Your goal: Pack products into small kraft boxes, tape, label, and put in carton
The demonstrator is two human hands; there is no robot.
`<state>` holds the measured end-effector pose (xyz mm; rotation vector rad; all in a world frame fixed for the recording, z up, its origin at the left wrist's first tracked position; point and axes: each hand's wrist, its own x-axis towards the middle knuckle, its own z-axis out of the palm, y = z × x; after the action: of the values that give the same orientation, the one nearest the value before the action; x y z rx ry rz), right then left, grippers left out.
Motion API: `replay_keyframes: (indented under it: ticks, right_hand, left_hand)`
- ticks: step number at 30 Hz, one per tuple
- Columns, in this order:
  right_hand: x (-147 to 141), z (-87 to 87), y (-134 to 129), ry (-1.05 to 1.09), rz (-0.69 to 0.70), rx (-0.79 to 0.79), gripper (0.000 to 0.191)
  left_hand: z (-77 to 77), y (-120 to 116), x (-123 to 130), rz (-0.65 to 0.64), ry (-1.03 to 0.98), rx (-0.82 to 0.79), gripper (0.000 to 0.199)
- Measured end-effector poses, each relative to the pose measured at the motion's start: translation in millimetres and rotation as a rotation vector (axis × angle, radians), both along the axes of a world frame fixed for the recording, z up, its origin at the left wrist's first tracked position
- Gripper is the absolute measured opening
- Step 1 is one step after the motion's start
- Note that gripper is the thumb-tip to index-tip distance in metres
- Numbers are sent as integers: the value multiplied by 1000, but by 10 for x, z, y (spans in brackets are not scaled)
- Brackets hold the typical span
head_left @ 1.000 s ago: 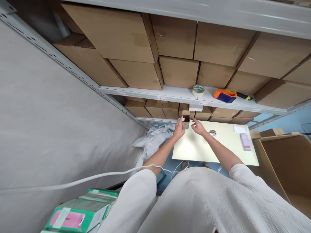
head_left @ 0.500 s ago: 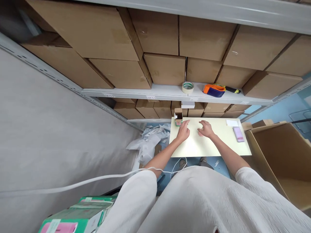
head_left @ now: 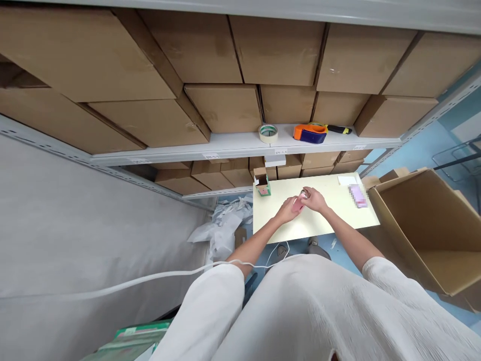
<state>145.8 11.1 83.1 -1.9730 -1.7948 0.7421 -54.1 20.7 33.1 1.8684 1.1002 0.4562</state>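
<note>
My left hand (head_left: 287,210) is closed around the lower part of a small pink object (head_left: 298,204), above the pale yellow tabletop (head_left: 323,220). At the object's upper end, the fingers of my right hand (head_left: 316,199) grip near a shiny, silvery round part. The fingers cover much of it, so its exact kind is unclear. Left of my hands, a small open carton (head_left: 264,189) with green and pink printing stands on the table. A blurred lilac packet (head_left: 357,195) and a white card (head_left: 347,180) lie at the right end.
Brown cardboard boxes (head_left: 283,55) fill the shelves ahead. A tape roll (head_left: 268,133), an orange and blue tape dispenser (head_left: 310,133) and a cutter (head_left: 338,129) lie on the shelf. A large open carton (head_left: 424,225) stands right. A white cable (head_left: 150,277) crosses at left.
My hands were apart over the table, with the pink object near my right hand. Now both hold it together. The view has shifted slightly to the right.
</note>
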Motion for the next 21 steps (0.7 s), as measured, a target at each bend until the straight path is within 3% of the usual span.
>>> replay_keyframes:
  ticks: [5, 9, 13, 19, 21]
  right_hand:
    - [-24, 122, 88, 232, -122, 37, 36]
    - [-18, 90, 179, 489, -220, 20, 53]
    - [-21, 60, 267, 693, -203, 8, 67]
    - [-87, 179, 369, 513, -347, 103, 69]
    - [-105, 246, 386, 495, -325, 137, 66]
  left_hand:
    - [241, 21, 95, 140, 24, -67, 61]
    - [320, 77, 97, 231, -58, -179, 56]
    - [335, 145, 91, 205, -280, -351, 48]
    - [447, 158, 63, 238, -207, -314, 55]
    - [494, 167, 20, 241, -184, -274, 57]
